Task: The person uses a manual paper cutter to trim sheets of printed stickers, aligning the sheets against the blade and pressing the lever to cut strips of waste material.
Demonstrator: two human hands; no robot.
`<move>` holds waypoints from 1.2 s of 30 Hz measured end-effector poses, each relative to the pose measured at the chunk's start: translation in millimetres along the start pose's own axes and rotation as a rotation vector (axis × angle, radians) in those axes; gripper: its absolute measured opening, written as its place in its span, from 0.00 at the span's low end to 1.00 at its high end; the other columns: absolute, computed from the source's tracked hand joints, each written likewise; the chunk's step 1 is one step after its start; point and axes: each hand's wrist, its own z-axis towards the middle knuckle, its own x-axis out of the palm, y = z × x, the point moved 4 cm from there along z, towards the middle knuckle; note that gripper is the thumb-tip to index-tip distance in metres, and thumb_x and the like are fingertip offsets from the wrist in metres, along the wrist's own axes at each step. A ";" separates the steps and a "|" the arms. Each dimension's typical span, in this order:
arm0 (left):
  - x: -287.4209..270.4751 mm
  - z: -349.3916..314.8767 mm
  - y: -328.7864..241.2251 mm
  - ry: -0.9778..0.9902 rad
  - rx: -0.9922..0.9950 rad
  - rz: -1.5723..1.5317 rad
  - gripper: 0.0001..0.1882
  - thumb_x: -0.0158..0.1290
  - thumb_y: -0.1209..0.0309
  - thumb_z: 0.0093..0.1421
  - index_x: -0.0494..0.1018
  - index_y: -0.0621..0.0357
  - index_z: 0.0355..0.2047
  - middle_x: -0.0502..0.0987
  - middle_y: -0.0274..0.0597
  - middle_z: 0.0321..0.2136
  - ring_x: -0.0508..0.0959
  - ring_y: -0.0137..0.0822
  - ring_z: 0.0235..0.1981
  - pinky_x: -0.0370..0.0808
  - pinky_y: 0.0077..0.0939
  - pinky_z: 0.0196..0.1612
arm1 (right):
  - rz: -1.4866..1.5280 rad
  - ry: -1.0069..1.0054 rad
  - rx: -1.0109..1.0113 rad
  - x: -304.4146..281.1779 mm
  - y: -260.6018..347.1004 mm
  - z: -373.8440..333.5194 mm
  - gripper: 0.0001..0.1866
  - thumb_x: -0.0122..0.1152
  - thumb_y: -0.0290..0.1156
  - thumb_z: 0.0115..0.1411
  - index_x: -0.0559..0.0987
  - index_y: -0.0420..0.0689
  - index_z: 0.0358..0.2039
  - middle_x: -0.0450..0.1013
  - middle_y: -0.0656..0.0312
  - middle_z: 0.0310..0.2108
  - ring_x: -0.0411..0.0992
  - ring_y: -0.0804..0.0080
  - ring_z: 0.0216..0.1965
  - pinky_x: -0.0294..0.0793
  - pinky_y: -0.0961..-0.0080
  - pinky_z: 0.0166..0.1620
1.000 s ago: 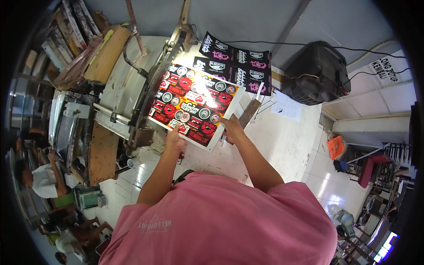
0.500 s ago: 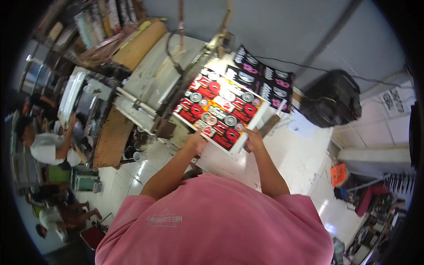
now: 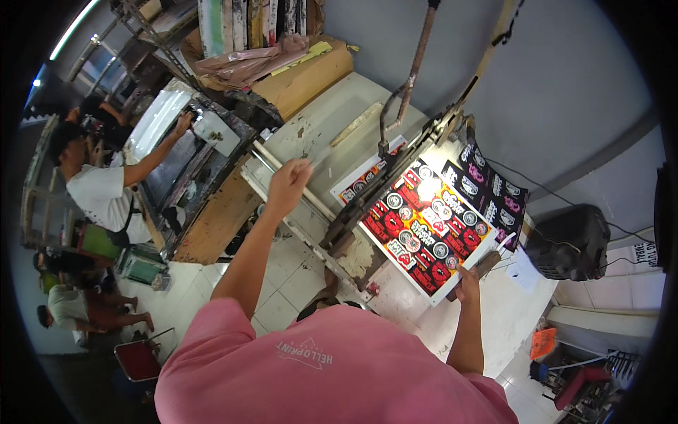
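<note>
The right hand (image 3: 466,285) is clamped on the near right corner of a printed sticker sheet (image 3: 427,230), patterned red, orange, black and white. The left hand (image 3: 291,185), held well apart to the left, has its fingers drawn together in a loose fist and appears above a pale metal rail (image 3: 267,157). The sheet lies to the right of the dark cutter bar (image 3: 346,230); a similarly printed strip (image 3: 358,185) shows on its left, over the pale bed (image 3: 311,131). Just right of the sheet is a brown bar (image 3: 486,263). Farther out, black printed sheets (image 3: 487,187) and a black bulky case (image 3: 571,244) stand by the white surface (image 3: 519,304).
</note>
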 end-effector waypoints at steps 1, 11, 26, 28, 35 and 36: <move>15.3 36.7 12.1 -0.064 0.094 0.172 0.26 0.57 0.54 0.67 0.74 0.68 0.49 0.82 0.51 0.39 0.83 0.41 0.39 0.80 0.32 0.44 | -0.030 -0.068 -0.013 -12.9 -2.1 2.1 0.26 0.56 0.18 0.63 0.63 0.38 0.61 0.70 0.55 0.50 0.74 0.62 0.51 0.77 0.61 0.54; 107.4 208.2 120.1 0.339 -0.072 0.751 0.24 0.60 0.58 0.60 0.76 0.64 0.49 0.81 0.53 0.47 0.81 0.49 0.50 0.78 0.41 0.52 | -0.136 -0.109 0.042 5.2 23.1 -9.0 0.34 0.55 0.16 0.63 0.57 0.42 0.68 0.67 0.53 0.60 0.70 0.58 0.59 0.73 0.54 0.62; -9.6 132.8 29.3 -0.040 0.159 0.384 0.22 0.61 0.56 0.60 0.74 0.67 0.38 0.80 0.57 0.27 0.82 0.53 0.32 0.77 0.45 0.35 | -0.109 -0.120 -0.004 -9.3 8.2 -2.9 0.39 0.57 0.15 0.61 0.54 0.46 0.71 0.66 0.55 0.60 0.68 0.61 0.59 0.71 0.55 0.61; -33.7 104.7 26.4 -0.095 0.140 0.281 0.22 0.61 0.57 0.62 0.74 0.67 0.41 0.81 0.54 0.29 0.83 0.48 0.32 0.77 0.39 0.37 | -0.113 -0.143 -0.040 -6.1 9.4 -3.3 0.39 0.57 0.15 0.62 0.54 0.45 0.71 0.66 0.56 0.58 0.69 0.61 0.57 0.72 0.56 0.59; -91.5 1.2 31.3 -0.295 -0.036 0.064 0.16 0.67 0.67 0.59 0.79 0.67 0.40 0.84 0.46 0.34 0.83 0.33 0.33 0.77 0.29 0.38 | -0.137 -0.151 -0.001 3.1 17.1 -10.6 0.25 0.59 0.19 0.63 0.66 0.42 0.60 0.70 0.57 0.51 0.72 0.64 0.50 0.74 0.60 0.55; -96.2 -7.6 37.4 -0.331 -0.023 0.061 0.15 0.67 0.67 0.59 0.79 0.67 0.39 0.84 0.46 0.34 0.83 0.32 0.33 0.77 0.29 0.39 | -0.134 -0.143 0.006 6.6 16.9 -11.0 0.25 0.59 0.20 0.63 0.66 0.42 0.60 0.70 0.57 0.51 0.72 0.64 0.50 0.74 0.60 0.55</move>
